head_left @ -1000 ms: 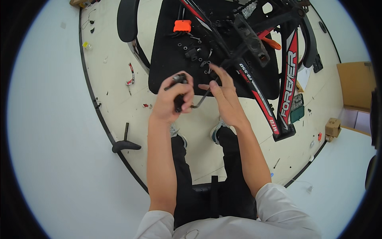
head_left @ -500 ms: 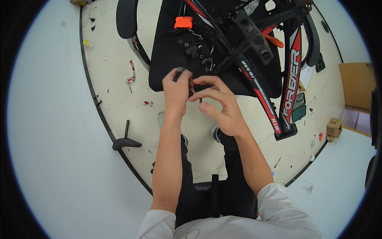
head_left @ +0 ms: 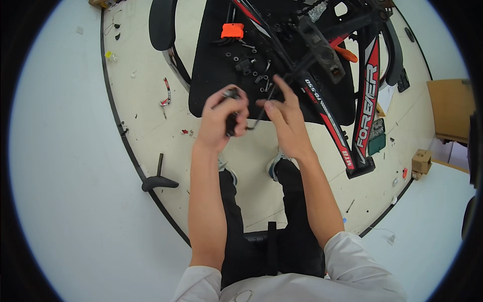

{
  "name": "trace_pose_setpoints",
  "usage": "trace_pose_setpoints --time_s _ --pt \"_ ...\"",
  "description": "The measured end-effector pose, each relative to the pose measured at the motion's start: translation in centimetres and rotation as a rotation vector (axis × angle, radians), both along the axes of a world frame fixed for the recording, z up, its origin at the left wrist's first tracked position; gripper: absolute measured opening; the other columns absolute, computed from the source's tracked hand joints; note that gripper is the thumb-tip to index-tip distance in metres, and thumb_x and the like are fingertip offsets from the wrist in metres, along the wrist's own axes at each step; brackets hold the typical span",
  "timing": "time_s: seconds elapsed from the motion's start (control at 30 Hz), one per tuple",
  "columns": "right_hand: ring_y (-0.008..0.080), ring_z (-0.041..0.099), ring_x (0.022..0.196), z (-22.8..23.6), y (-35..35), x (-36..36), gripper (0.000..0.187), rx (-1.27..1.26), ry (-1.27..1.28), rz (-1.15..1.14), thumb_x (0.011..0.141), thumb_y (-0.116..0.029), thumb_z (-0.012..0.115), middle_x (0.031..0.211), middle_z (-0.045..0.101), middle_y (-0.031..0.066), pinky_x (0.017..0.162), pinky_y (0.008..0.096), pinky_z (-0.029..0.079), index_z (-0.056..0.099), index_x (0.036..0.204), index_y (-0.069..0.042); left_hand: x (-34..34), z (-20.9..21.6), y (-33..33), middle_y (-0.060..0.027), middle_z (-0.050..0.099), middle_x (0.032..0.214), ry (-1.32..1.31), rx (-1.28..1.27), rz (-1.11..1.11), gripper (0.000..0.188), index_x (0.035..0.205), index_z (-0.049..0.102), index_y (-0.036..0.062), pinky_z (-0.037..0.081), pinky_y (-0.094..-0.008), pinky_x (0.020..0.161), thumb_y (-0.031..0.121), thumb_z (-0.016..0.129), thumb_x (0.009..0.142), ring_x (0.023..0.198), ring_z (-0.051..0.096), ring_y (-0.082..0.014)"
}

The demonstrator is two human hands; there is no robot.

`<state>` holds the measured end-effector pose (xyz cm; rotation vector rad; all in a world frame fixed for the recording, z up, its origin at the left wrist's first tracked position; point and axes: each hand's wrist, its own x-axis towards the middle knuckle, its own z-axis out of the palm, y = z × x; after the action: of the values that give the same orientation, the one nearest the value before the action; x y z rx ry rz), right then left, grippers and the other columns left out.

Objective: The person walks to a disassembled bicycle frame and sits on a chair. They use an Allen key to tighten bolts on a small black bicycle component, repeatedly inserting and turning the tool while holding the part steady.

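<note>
My left hand [head_left: 221,121] is closed around a small black bike part [head_left: 231,124], whose exact kind I cannot make out; its upper end shows above the fingers. A thin dark L-shaped hex key [head_left: 261,115] reaches from that part to my right hand [head_left: 288,118]. Its long arm lies between the right thumb and fingers, slightly blurred, and its short bent end meets the part near the left fingertips. Both hands are over the near edge of a black chair seat [head_left: 209,83]. Beyond them, loose bolts and nuts [head_left: 261,78] lie on the seat.
A black and red bicycle frame [head_left: 370,95] leans across the seat's right side, with a dark pedal [head_left: 322,50] on top. An orange tool holder [head_left: 232,30] lies at the back. A bike saddle [head_left: 160,181] and a red-white part [head_left: 166,93] are on the floor at left.
My left hand has turned, so more of the black part shows. The right hand has moved slightly up and right, and the hex key now shows at a slant between both hands.
</note>
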<state>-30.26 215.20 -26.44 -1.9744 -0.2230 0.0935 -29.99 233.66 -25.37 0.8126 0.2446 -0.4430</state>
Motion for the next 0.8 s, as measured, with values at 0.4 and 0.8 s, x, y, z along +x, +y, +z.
trace_pose_setpoints --time_s 0.4,0.8 --pt "0.0396 0.037 0.136 2.0 1.0 -1.5 0.035 0.118 -0.086 0.254 0.090 -0.034 0.053 0.148 0.038 0.0244 0.110 0.0499 0.027 0.071 0.108 -0.010 1.4 -2.6 -1.5 -0.0026 0.051 0.064 0.177 0.073 0.522 0.010 0.083 0.053 0.0054 0.039 -0.0305 0.046 0.012 0.060 0.084 0.049 0.047 -0.0138" --pt "0.0323 0.046 0.129 0.7 -0.1 0.5 0.039 0.206 0.000 -0.067 0.098 -0.029 0.050 0.143 0.044 0.0216 0.105 0.0397 0.037 0.069 0.109 0.003 -0.1 0.1 -1.2 -0.0041 0.052 0.064 -0.058 -0.017 -0.023 0.008 0.088 0.055 0.0042 0.038 -0.0271 0.044 0.009 0.061 0.087 0.047 0.049 -0.0123"
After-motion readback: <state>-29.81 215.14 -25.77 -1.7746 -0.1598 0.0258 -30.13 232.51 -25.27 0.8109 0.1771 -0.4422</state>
